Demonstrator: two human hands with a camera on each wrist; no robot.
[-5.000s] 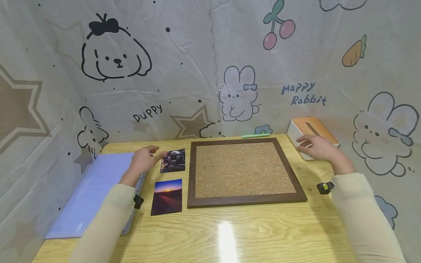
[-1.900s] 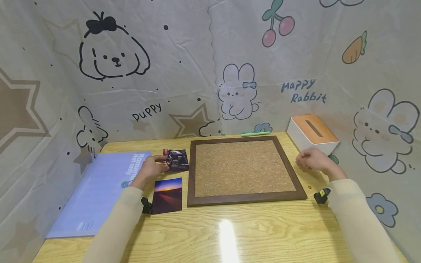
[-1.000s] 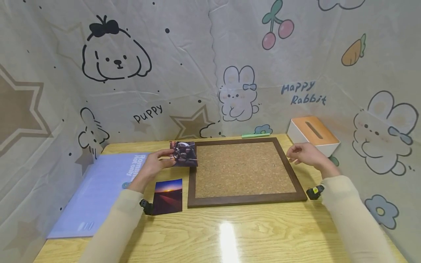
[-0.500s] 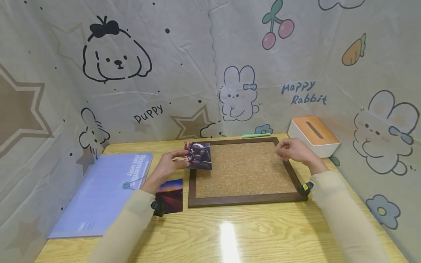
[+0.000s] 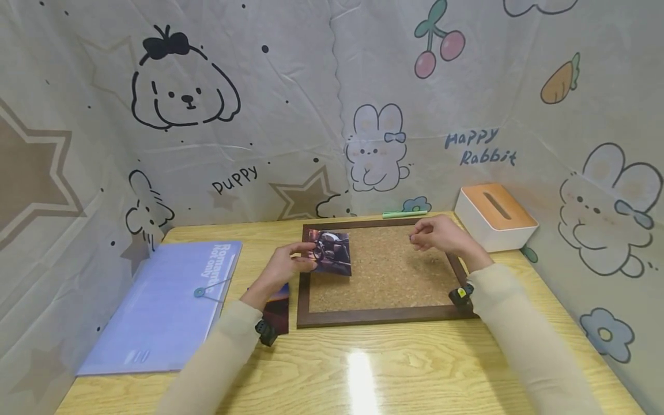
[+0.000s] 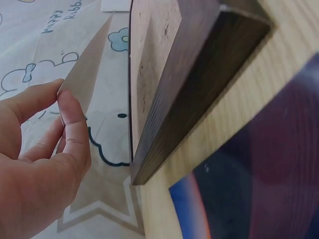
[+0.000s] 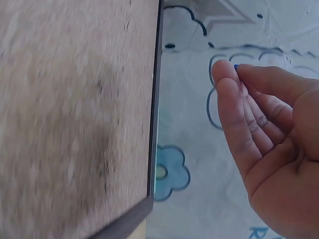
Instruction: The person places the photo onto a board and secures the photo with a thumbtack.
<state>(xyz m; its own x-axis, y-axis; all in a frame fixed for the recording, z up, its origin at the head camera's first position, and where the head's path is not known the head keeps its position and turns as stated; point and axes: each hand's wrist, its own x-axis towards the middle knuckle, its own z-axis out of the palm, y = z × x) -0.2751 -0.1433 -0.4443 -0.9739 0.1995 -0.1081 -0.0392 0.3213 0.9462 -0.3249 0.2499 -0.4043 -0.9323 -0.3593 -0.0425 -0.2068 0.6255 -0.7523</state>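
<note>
My left hand (image 5: pixel 284 266) pinches the left edge of a motorcycle photo (image 5: pixel 334 253) between thumb and fingers. The print hangs over the left part of a cork board (image 5: pixel 386 276) with a brown wooden frame; the left wrist view shows it raised above the board, its pale back (image 6: pixel 88 74) visible. My right hand (image 5: pixel 441 235) is over the board's upper right, thumb and fingertips pinching a tiny blue object (image 7: pixel 236 66), mostly hidden by the fingers. A sunset photo (image 5: pixel 279 308) lies left of the board, partly covered by my left wrist.
A lilac document folder (image 5: pixel 155 311) lies at the left of the wooden table (image 5: pixel 321 369). Behind the board is a green pen (image 5: pixel 404 214). A white tissue box (image 5: pixel 498 216) with an orange top stands at the back right, close to the printed curtain.
My left hand has picked up the motorcycle photo from the table and carried it right, over the cork board. My right hand has moved left from beside the tissue box to above the board.
</note>
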